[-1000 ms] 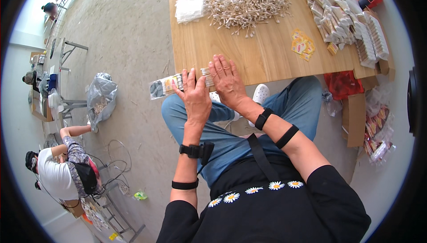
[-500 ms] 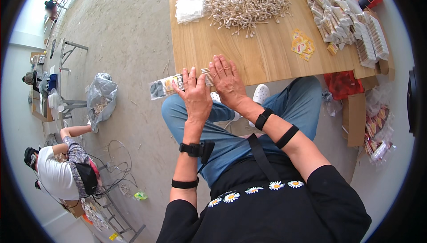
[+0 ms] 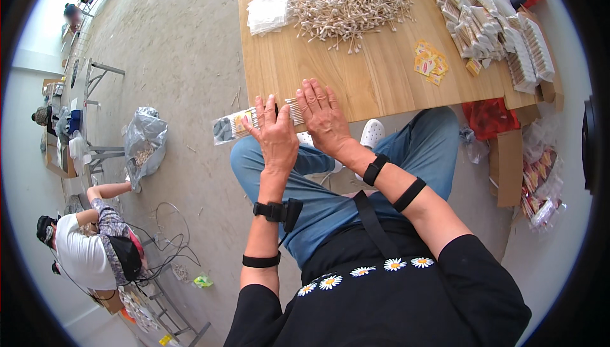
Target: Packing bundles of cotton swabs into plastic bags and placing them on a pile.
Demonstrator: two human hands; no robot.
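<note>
At the table's near left corner, a clear plastic bag [image 3: 223, 130] with cotton swabs inside lies partly past the edge. My left hand [image 3: 275, 136] rests on its swabs, fingers stretched and spread, covering part of the row. To its right, my right hand [image 3: 322, 113] lies flat with fingers extended beside the ends of the cotton swabs [image 3: 293, 111] that show between both hands. A yellow printed card shows through the bag, left of my left fingers. What lies under my palms is hidden.
A big heap of loose cotton swabs [image 3: 351, 9] covers the table's far part, beside a stack of clear bags [image 3: 269, 11]. Yellow cards [image 3: 431, 62] lie right of centre. Filled swab packs [image 3: 470, 20] pile up at right. A person [image 3: 86, 248] sits at lower left near a grey sack [image 3: 145, 142].
My left hand has shifted slightly left, its fingers a little more spread, and more swabs show between my hands. My right hand stays nearly still.
</note>
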